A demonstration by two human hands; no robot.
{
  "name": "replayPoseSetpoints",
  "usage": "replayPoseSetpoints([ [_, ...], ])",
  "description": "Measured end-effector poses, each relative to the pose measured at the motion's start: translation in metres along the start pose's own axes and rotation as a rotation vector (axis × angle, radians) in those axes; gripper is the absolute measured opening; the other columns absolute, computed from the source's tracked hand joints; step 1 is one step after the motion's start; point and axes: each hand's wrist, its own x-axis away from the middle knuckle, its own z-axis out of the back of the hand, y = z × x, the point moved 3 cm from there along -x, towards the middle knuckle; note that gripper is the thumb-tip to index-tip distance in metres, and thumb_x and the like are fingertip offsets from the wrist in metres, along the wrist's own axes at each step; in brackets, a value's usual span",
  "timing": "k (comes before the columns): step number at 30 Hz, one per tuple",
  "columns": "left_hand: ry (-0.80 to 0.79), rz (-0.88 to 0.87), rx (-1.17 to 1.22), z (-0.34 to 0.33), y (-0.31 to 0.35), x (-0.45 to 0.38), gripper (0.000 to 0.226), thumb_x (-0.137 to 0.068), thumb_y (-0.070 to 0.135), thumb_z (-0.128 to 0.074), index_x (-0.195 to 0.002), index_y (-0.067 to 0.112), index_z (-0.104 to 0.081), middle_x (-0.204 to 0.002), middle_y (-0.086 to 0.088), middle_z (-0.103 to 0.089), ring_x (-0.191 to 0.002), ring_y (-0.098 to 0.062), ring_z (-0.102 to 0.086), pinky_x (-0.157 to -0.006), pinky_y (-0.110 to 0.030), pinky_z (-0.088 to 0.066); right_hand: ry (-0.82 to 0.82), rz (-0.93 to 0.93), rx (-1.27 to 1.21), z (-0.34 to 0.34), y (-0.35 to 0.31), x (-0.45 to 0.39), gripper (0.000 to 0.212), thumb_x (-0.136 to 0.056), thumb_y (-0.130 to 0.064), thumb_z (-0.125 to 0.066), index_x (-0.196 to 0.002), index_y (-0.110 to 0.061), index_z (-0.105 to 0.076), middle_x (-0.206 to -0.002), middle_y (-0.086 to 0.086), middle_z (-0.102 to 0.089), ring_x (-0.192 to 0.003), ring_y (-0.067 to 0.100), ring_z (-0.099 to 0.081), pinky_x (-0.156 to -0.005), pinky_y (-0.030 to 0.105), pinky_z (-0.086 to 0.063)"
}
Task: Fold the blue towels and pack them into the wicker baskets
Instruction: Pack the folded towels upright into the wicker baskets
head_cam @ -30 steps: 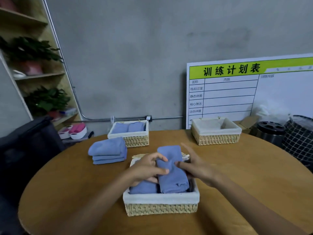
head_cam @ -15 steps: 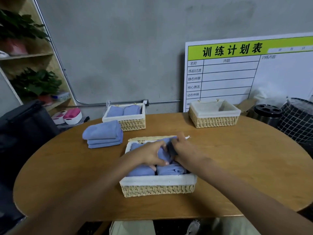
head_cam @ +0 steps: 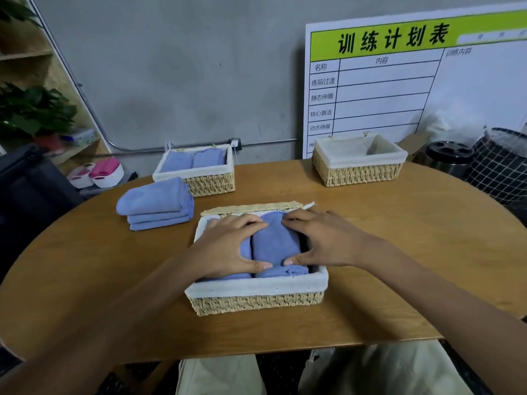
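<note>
I sit at a broad round table (head_cam: 399, 252) of smooth, warm-toned wood, its grain running in long streaks. Leaning on the rough grey wall behind it is a flat white board (head_cam: 413, 89) with a lime-green header and ruled rows of printed characters. Three rectangular wicker baskets stand on the table, each of pale coarse weave with a soft white cloth liner folded over the rim. The near basket (head_cam: 256, 292) sits right in front of me; its woven lid hangs open at the back edge. The far left basket (head_cam: 211, 183) holds two blue towels side by side, and the far right basket (head_cam: 359, 172) shows only its liner. Just left of the near basket, touching the table, lies a stack of folded towels (head_cam: 156, 205), plush and rounded at the folds.

Inside the near basket, blue towels (head_cam: 273, 246) lie packed in soft rolls. My left hand (head_cam: 225, 249) and right hand (head_cam: 325, 243) both press flat on them, fingers spread and straight, thumbs pointing inward and nearly meeting, the two hands framing the middle roll.
</note>
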Motion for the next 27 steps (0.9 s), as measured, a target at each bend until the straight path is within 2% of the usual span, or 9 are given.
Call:
replayPoseSetpoints([
  [2, 0.010, -0.001, -0.018, -0.001, 0.001, -0.001, 0.109, -0.061, 0.100, -0.032, -0.153, 0.042, -0.028, -0.153, 0.024, -0.024, -0.139, -0.007, -0.025, -0.111, -0.039, -0.019, -0.009, -0.006, 0.031, -0.002, -0.002, -0.003, 0.093, -0.078, -0.079, -0.054, -0.149, -0.022, -0.038, -0.153, -0.012, -0.032, -0.135, 0.015, -0.036, -0.102, 0.037, -0.031],
  [6, 0.028, -0.013, -0.044, -0.003, 0.002, -0.001, 0.105, -0.063, 0.095, -0.034, -0.153, 0.040, -0.030, -0.153, 0.023, -0.025, -0.138, -0.008, -0.025, -0.112, -0.040, -0.020, -0.031, -0.019, 0.077, -0.003, -0.005, -0.008, 0.091, -0.075, -0.079, -0.057, -0.144, -0.022, -0.044, -0.147, -0.010, -0.037, -0.130, 0.017, -0.039, -0.101, 0.041, -0.034],
  [13, -0.023, 0.015, 0.026, 0.007, 0.010, 0.003, 0.088, -0.079, 0.080, -0.056, -0.153, 0.039, -0.031, -0.152, 0.022, -0.027, -0.138, -0.008, -0.025, -0.108, -0.035, -0.019, -0.057, -0.048, 0.045, 0.006, -0.011, -0.003, 0.089, -0.076, -0.077, -0.060, -0.142, -0.019, -0.047, -0.148, -0.008, -0.040, -0.132, 0.019, -0.041, -0.102, 0.042, -0.035],
  [17, 0.014, 0.084, 0.143, 0.033, 0.006, 0.027, 0.086, -0.080, 0.075, -0.061, -0.152, 0.036, -0.036, -0.155, 0.020, -0.029, -0.140, -0.008, -0.032, -0.114, -0.039, -0.031, 0.097, -0.147, -0.208, 0.014, -0.014, 0.024, 0.116, -0.065, -0.096, -0.038, -0.149, -0.017, -0.042, -0.157, -0.006, -0.035, -0.141, 0.016, -0.036, -0.110, 0.032, -0.033],
  [18, 0.045, 0.138, 0.177, 0.038, 0.000, 0.038, 0.088, -0.079, 0.075, -0.062, -0.152, 0.036, -0.034, -0.156, 0.019, -0.028, -0.141, -0.008, -0.032, -0.114, -0.037, -0.033, 0.162, -0.172, -0.321, 0.015, -0.014, 0.035, 0.116, -0.065, -0.094, -0.038, -0.151, -0.016, -0.040, -0.158, -0.004, -0.034, -0.144, 0.015, -0.033, -0.112, 0.027, -0.029],
  [20, 0.059, 0.258, 0.242, 0.039, -0.018, 0.063, 0.103, -0.072, 0.083, -0.060, -0.156, 0.037, -0.023, -0.160, 0.017, -0.022, -0.145, -0.011, -0.030, -0.114, -0.036, -0.034, 0.234, -0.206, -0.519, 0.015, -0.017, 0.059, 0.104, -0.075, -0.077, -0.057, -0.155, -0.017, -0.030, -0.162, -0.004, -0.026, -0.147, 0.012, -0.025, -0.114, 0.021, -0.022],
  [22, 0.020, 0.322, 0.350, 0.034, -0.027, 0.086, 0.120, -0.064, 0.089, -0.063, -0.159, 0.036, -0.010, -0.162, 0.018, -0.015, -0.149, -0.011, -0.023, -0.116, -0.037, -0.032, 0.182, -0.225, -0.630, 0.008, -0.020, 0.078, 0.109, -0.076, -0.066, -0.069, -0.159, -0.020, -0.015, -0.164, -0.008, -0.017, -0.148, 0.011, -0.021, -0.115, 0.022, -0.021],
  [24, 0.018, 0.300, 0.450, 0.026, -0.020, 0.098, 0.125, -0.064, 0.083, -0.071, -0.158, 0.036, -0.004, -0.160, 0.024, -0.011, -0.148, -0.005, -0.020, -0.116, -0.030, -0.029, 0.118, -0.234, -0.665, -0.006, -0.024, 0.085, 0.124, -0.069, -0.070, -0.074, -0.159, -0.024, -0.002, -0.164, -0.010, -0.012, -0.148, 0.013, -0.020, -0.118, 0.030, -0.025],
  [27, -0.013, 0.303, 0.440, 0.010, 0.003, 0.101, 0.138, -0.059, 0.082, -0.074, -0.158, 0.034, 0.011, -0.161, 0.018, -0.004, -0.150, -0.009, -0.013, -0.115, -0.030, -0.026, 0.156, -0.260, -0.704, -0.020, -0.029, 0.081, 0.132, -0.063, -0.068, -0.080, -0.159, -0.026, 0.000, -0.156, -0.015, -0.026, -0.140, 0.008, -0.032, -0.114, 0.030, -0.033],
])
